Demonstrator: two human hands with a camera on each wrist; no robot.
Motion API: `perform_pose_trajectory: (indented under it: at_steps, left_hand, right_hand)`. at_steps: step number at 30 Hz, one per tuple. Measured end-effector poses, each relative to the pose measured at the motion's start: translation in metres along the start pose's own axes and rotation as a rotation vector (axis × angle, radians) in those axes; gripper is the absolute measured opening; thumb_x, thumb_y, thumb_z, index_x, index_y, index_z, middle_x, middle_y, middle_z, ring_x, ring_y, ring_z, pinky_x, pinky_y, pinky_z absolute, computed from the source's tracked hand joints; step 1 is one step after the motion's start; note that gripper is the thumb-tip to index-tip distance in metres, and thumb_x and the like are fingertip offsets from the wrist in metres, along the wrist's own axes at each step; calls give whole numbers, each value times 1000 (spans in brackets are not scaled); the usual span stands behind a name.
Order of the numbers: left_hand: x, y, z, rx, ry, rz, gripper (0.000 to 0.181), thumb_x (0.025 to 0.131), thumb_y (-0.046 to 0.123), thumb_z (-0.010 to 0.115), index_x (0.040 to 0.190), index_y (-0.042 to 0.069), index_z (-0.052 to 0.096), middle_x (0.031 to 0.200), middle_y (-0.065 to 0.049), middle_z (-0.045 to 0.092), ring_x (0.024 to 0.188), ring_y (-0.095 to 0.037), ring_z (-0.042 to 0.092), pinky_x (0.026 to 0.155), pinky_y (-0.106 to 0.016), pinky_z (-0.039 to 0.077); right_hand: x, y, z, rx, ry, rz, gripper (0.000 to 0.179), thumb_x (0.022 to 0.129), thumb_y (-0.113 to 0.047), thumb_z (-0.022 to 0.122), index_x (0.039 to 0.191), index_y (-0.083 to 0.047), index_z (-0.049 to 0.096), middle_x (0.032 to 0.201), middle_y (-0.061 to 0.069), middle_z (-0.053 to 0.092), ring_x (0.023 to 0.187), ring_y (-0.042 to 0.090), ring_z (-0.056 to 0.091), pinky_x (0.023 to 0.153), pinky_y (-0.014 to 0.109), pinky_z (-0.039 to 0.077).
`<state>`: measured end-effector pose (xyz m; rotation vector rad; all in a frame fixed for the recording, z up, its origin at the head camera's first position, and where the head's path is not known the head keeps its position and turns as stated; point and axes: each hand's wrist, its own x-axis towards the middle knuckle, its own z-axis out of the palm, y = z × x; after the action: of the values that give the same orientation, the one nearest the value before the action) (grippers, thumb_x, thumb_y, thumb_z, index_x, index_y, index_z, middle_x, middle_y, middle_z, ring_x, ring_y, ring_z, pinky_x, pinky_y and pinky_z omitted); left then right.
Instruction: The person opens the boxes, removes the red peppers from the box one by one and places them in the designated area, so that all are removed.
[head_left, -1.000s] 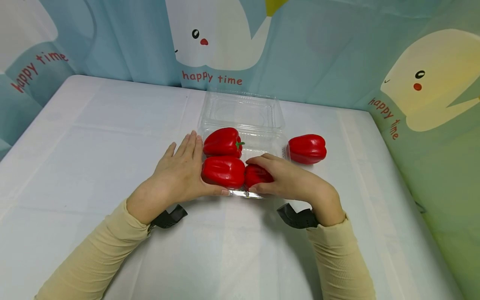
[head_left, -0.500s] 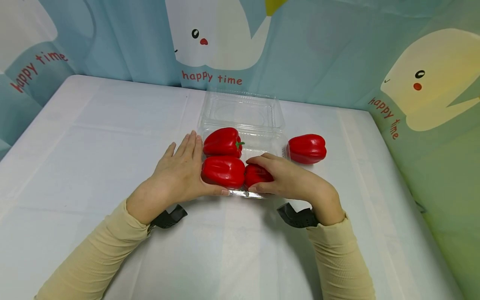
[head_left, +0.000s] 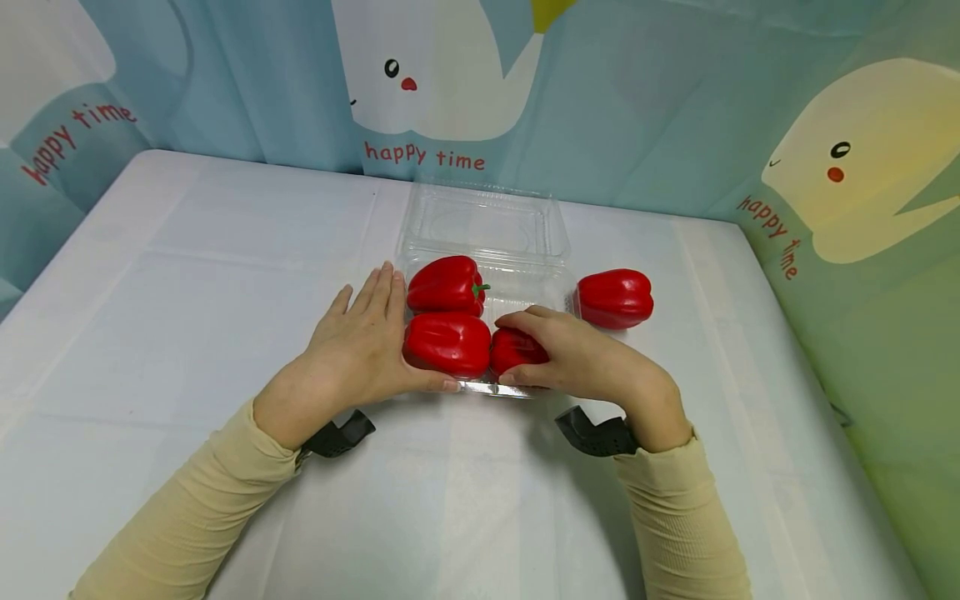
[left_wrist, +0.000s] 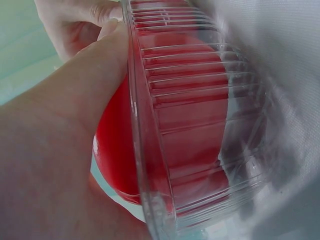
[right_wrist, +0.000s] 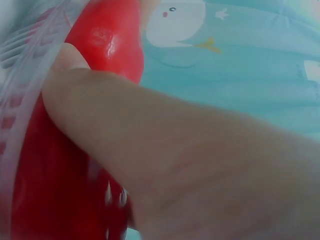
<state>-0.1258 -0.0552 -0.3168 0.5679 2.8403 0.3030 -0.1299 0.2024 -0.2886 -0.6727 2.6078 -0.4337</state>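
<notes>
- Curling round the front-right pepper (head_left: 516, 350), the right hand (head_left: 585, 350) grips it, its thumb on the near side and its fingers over the far side; the right wrist view shows the thumb pressed on red skin beside a clear rim.
- That gripped pepper sits in the front right corner of the clear container (head_left: 521, 283), partly hidden by the hand.
- The left hand (head_left: 356, 342) clasps nothing: its fingers lie straight along the container's left edge, and its thumb stretches apart from them along the front edge.
- The front-left pepper (head_left: 447, 343) lies on its side in the container's front left corner, between the two hands, its right end against or just beside the gripped one.
- The back-left pepper (head_left: 444, 285) lies behind it along the left edge, its green stem pointing right.
- Ridges run down the container wall in the left wrist view, with red showing through.
- The hinged lid (head_left: 483, 221) is folded back from the container's rear edge, reaching the far edge of the white surface (head_left: 187, 333).
- Outside, the loose pepper (head_left: 615, 298) rests on the surface, just beside the container's right edge.
- Beyond the surface's far edge hangs a blue curtain (head_left: 637, 83) printed with "happy time".
- Beige sleeves (head_left: 187, 508) cross the surface's near part.
</notes>
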Motion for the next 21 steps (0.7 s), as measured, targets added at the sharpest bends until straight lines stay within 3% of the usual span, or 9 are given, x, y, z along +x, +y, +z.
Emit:
perform_pose_trajectory:
  at_steps: [21]
  left_hand:
    - [0,1,-1,-5,-6,-6,135,71,88,55,155,-8,9,165,-25,7,154,-40,10,122,-61,16]
  right_hand:
    - [-4,-2,-2,-79,123,-14,66,81,-33,82,138,-11,56,128,7,61,111,23,60,91,42,55]
